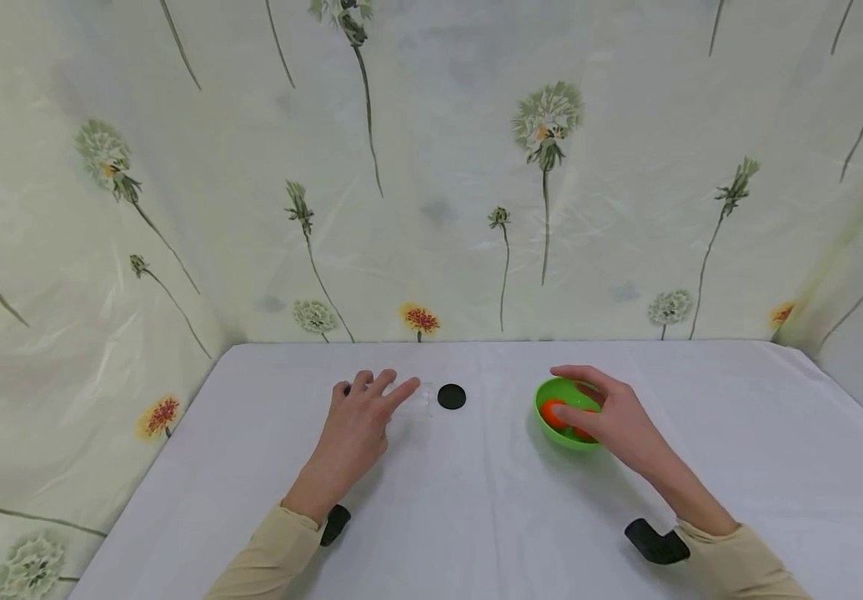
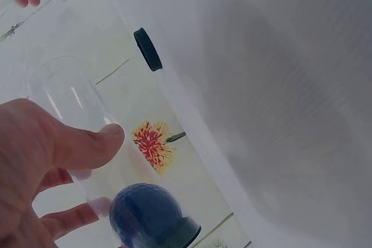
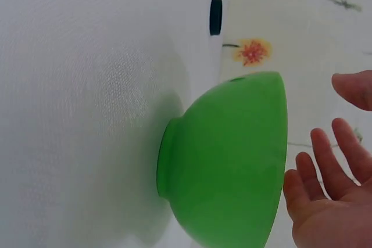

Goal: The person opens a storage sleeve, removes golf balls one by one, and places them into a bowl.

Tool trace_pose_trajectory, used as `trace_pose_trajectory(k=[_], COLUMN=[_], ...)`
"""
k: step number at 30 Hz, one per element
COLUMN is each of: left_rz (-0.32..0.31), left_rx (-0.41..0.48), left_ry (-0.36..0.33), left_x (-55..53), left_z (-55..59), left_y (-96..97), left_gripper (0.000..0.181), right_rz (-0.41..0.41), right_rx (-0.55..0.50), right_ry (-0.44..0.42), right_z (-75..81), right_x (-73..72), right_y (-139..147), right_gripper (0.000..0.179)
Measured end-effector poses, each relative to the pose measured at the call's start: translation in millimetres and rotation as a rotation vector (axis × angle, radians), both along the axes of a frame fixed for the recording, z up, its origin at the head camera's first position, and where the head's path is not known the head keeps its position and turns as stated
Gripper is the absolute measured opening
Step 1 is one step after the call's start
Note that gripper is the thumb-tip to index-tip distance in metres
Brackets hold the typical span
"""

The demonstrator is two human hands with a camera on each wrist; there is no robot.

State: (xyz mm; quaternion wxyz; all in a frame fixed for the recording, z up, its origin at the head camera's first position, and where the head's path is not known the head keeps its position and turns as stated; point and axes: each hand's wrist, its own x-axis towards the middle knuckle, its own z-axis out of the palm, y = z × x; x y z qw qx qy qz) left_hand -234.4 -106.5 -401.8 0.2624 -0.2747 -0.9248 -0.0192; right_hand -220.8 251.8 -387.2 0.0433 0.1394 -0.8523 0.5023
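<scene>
My left hand (image 1: 358, 422) grips a clear plastic tube (image 2: 81, 100), thumb on one side and fingers on the other. The tube lies roughly sideways, its mouth towards the right; a dark blue ball (image 2: 145, 213) sits at its dark-capped other end. To the right of the mouth, a black round lid (image 1: 451, 397) lies flat on the table. Over a green bowl (image 3: 226, 161) my right hand (image 1: 619, 418) hovers, fingers spread and thumb apart, holding nothing visible. Inside the bowl are an orange ball (image 1: 554, 414) and another orange ball (image 1: 584, 428) partly hidden by the hand.
A white cloth covers the table (image 1: 476, 517). Behind it and at the sides hangs a pale curtain (image 1: 439, 208) printed with dandelions. Black wrist mounts (image 1: 656, 542) show beside both sleeves.
</scene>
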Motion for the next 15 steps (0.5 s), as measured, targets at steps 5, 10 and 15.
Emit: trace_pose_trajectory(k=[5,10,15], left_rz=[-0.003,0.004,0.006], left_rx=[-0.001,-0.014,-0.029], left_ry=[0.015,0.028,0.027], left_x=[-0.6,-0.8,-0.4], left_z=[0.4,0.8,1.1], left_y=[0.2,0.3,0.6], left_gripper=[0.062,0.062,0.062], right_rz=[0.017,0.026,0.031], right_rx=[-0.018,-0.018,0.008], right_ry=[-0.009,-0.002,0.005], right_z=[1.9,1.7,0.6], right_x=[-2.4,-6.8,-9.0], right_y=[-10.7,-22.1,-32.7], right_gripper=[0.048,0.046,0.047])
